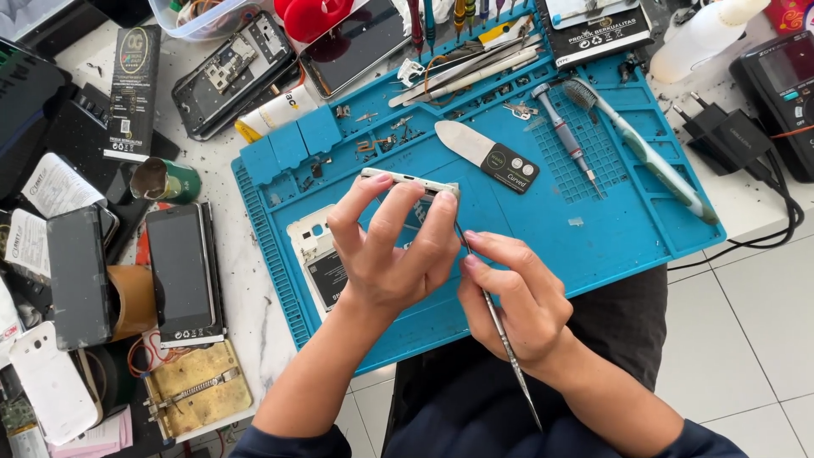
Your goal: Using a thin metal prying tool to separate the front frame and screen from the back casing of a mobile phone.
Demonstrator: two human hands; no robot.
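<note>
My left hand [392, 246] grips a thin white phone part [405, 181] by its edge, fingers curled over its top, above the blue repair mat [644, 222]. My right hand [515, 297] pinches a slim metal pry tool [500, 326]; its tip reaches up to the right end of the white part, its tail points down toward my lap. Under my left hand lies a white phone frame with a dark battery [318, 259] on the mat.
On the mat lie a flat pry blade with a black handle [487, 151], a screwdriver [566, 142], a brush [644, 153] and several small screws. Left of it stand a dark phone [181, 271], an opened phone [233, 72], a brass clamp plate [197, 390]. Black chargers [729, 136] sit at right.
</note>
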